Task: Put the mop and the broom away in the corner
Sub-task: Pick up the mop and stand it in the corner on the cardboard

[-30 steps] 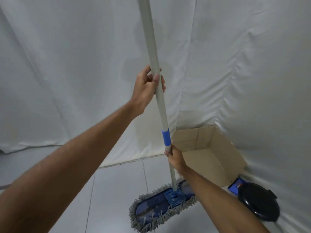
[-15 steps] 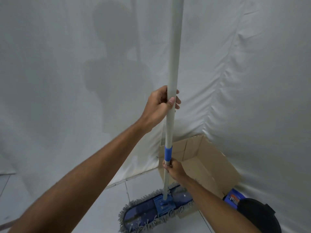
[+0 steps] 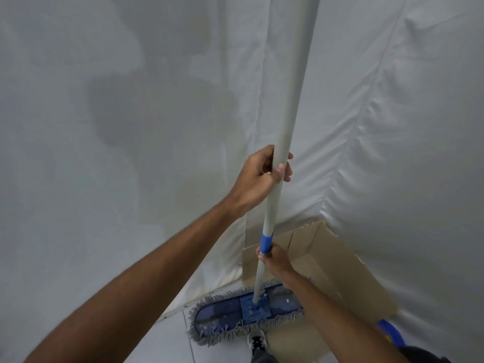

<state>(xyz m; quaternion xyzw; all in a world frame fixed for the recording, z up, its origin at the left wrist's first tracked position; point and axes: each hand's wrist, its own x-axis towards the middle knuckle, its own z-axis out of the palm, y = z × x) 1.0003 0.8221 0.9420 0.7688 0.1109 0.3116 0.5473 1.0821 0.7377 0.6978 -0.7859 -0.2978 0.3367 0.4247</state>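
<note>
I hold a flat mop upright by its long grey pole [image 3: 293, 100]. My left hand [image 3: 259, 179] grips the pole at mid height. Lower down, my right hand [image 3: 275, 260] grips it just under a blue band [image 3: 266, 242]. The blue mop head [image 3: 246, 314], fringed with grey strands, rests flat on the floor tiles, close to the corner where two white sheet-covered walls meet. No broom is in view.
An open cardboard box [image 3: 327, 260] lies on its side in the corner, right behind the mop head. A blue and black object [image 3: 392, 334] sits at the lower right by the wall. My shoe [image 3: 258, 345] is just in front of the mop head.
The mop and both hands have come closer to the corner and the box. The pole has swung from leaning left to nearly upright, tilted slightly right. Both grips are unchanged.
</note>
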